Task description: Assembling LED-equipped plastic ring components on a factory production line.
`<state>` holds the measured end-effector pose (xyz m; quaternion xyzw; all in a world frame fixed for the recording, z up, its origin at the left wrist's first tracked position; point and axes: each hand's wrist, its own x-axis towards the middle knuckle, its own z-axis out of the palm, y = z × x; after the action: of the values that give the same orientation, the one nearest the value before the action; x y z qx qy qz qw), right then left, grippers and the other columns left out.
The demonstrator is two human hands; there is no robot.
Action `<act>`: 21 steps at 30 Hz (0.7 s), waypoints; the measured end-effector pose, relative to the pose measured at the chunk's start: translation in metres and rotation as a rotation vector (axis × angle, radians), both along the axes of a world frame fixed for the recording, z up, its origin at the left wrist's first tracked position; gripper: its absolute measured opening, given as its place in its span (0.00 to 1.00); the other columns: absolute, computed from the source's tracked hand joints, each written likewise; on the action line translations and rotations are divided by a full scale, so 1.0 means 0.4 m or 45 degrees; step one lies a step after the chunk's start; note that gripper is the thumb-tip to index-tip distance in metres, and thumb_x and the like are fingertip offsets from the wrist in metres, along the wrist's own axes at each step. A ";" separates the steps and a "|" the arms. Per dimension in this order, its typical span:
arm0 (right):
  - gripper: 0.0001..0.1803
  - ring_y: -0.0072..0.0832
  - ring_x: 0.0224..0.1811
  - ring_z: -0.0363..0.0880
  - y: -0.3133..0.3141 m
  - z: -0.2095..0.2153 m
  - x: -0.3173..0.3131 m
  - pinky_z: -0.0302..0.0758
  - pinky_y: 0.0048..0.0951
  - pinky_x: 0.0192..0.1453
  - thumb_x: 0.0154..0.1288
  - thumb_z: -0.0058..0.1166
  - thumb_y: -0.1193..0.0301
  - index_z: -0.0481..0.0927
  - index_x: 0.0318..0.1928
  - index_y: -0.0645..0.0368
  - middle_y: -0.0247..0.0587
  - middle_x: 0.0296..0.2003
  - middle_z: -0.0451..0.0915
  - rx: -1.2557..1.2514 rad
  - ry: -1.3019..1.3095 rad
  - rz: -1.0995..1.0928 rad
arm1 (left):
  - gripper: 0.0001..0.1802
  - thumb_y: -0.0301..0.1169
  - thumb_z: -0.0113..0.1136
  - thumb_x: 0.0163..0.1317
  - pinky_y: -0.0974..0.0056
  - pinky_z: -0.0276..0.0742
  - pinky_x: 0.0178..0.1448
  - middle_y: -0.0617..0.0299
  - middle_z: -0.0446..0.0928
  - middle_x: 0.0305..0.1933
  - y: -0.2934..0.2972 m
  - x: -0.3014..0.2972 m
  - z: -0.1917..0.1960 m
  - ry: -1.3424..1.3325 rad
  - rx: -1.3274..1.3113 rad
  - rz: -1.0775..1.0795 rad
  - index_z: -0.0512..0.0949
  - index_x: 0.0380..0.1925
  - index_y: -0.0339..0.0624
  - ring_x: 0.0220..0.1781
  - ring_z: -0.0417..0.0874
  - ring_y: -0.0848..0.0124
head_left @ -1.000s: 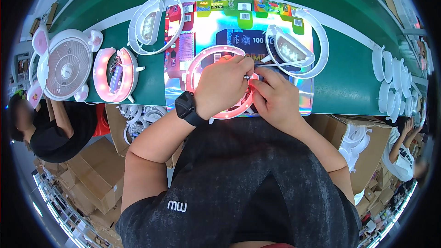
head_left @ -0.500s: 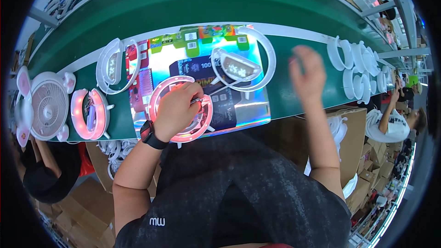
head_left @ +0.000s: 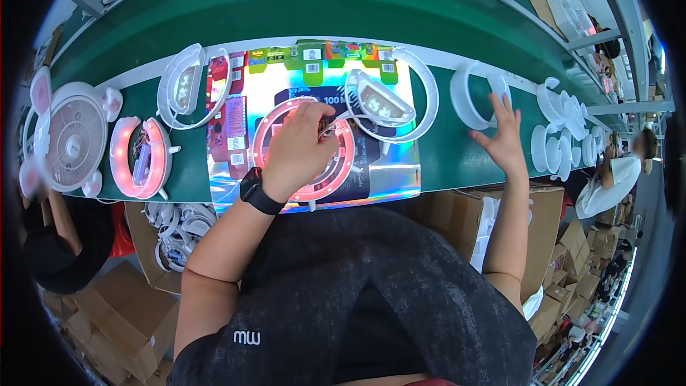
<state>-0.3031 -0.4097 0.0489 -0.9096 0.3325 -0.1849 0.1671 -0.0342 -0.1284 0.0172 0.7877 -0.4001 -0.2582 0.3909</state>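
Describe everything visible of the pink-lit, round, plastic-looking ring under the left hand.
The pink-lit, round, plastic-looking ring glows, small bright spots dotting its band; a short white foot juts from its near edge. It appears to lie on the shiny, multicoloured printed sheet. The bare left hand covers much of its middle; whether the fingers grip it is hidden.

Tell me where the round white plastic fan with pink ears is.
In the head view, the fan is at the far left on the green table, just left of the white C-shaped plastic ring lit pink.
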 end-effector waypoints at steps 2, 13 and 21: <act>0.34 0.42 0.75 0.55 0.001 0.021 -0.029 0.41 0.54 0.79 0.50 0.69 0.71 0.76 0.61 0.55 0.43 0.65 0.70 -0.189 0.650 0.016 | 0.24 0.29 0.61 0.55 0.57 0.73 0.59 0.50 0.74 0.55 0.022 -0.002 0.027 -0.024 -0.134 -0.126 0.73 0.54 0.38 0.56 0.78 0.56; 0.09 0.14 0.38 0.73 0.081 0.040 0.048 0.68 0.16 0.43 0.67 0.59 0.76 0.82 0.46 0.68 0.31 0.38 0.82 0.736 -0.697 0.017 | 0.48 0.45 0.73 0.47 0.44 0.47 0.77 0.44 0.56 0.74 0.251 0.088 -0.003 -0.441 -0.044 -0.062 0.64 0.67 0.43 0.78 0.49 0.45; 0.11 0.24 0.36 0.80 0.356 0.117 0.273 0.74 0.22 0.40 0.60 0.60 0.81 0.81 0.45 0.68 0.39 0.32 0.83 0.295 -0.301 0.612 | 0.58 0.55 0.71 0.47 0.40 0.34 0.78 0.45 0.51 0.77 0.255 0.015 -0.032 -0.438 0.008 -0.089 0.54 0.72 0.40 0.81 0.42 0.51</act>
<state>-0.1941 -0.2672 0.0955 -0.9093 0.1045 -0.2054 0.3465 -0.0281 -0.0264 0.0043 0.8071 -0.4873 -0.1341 0.3051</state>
